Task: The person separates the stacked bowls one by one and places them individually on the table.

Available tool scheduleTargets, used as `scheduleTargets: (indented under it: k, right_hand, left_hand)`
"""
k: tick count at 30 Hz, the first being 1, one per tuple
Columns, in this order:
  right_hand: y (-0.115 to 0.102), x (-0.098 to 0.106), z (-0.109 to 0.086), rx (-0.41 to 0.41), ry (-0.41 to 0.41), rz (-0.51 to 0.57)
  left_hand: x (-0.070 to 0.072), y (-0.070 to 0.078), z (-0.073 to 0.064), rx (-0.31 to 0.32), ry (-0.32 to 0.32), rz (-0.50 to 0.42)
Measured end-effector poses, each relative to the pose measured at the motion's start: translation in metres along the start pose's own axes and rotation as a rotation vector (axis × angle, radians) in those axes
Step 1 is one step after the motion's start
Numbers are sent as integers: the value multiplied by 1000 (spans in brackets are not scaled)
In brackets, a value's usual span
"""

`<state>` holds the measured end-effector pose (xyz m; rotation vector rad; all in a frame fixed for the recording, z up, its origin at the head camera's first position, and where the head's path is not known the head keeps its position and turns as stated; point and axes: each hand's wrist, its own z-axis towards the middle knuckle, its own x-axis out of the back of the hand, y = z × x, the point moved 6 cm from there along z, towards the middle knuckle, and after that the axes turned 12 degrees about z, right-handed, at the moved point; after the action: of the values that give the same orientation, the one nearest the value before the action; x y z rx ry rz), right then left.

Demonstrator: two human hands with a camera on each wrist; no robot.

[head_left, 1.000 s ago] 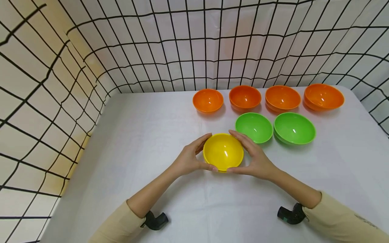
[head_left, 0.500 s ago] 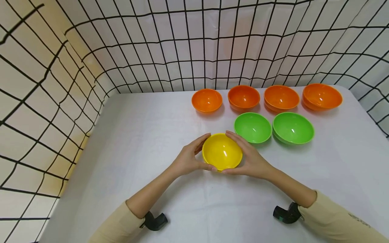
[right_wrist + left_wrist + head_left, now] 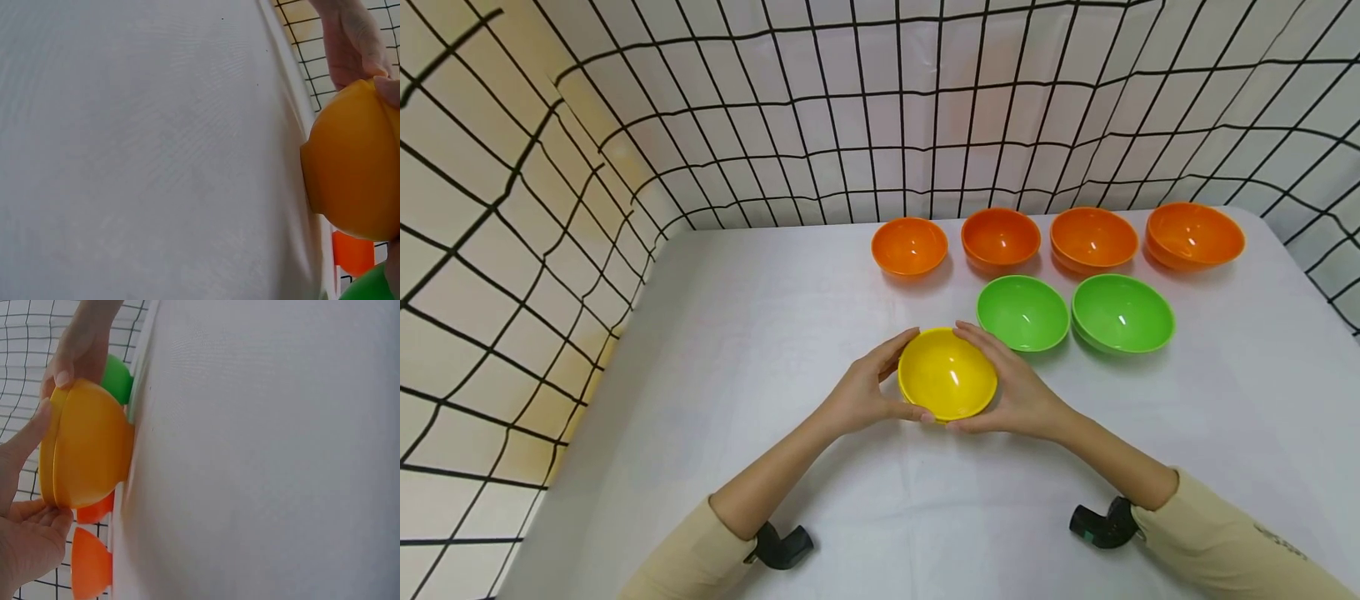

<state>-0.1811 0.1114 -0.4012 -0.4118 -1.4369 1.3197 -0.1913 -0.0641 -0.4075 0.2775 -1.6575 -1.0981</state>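
Two yellow bowls [image 3: 947, 375], nested one in the other, stand upright on the white table. Their doubled rim shows in the left wrist view, where the outer bowl [image 3: 94, 447] appears to rest its foot on the cloth. My left hand [image 3: 867, 393] holds the left side of the rim, thumb at the near edge and fingers at the far side. On the right side my right hand [image 3: 1026, 396] grips the rim in the same way. Just behind the right hand sit two green bowls, one smaller [image 3: 1024, 315] and one larger [image 3: 1123, 315].
Several orange bowls line the table's far edge, from the smallest [image 3: 910, 248] on the left to the largest [image 3: 1195, 237] on the right. A black wire grid [image 3: 850, 108] stands behind the table and along its left side.
My right hand has shifted slightly left along the yellow rim, bringing its thumb nearer the left thumb. The left hand and the green and orange bowls stay essentially in place.
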Motion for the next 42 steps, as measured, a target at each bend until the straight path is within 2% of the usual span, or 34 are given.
scheduleTargets:
  k: [4, 16, 33, 42]
  right_hand:
    - [3, 0, -1, -11, 16, 8]
    - [3, 1, 0, -20, 47, 36]
    - [6, 1, -1, -23, 70, 58]
    - [4, 3, 1, -60, 39, 104]
  left_hand:
    - [0, 1, 0, -21, -11, 17]
    - [1, 1, 2, -88, 17, 74]
    - [-2, -3, 1, -74, 6, 33]
    - [-2, -4, 1, -61, 10, 6]
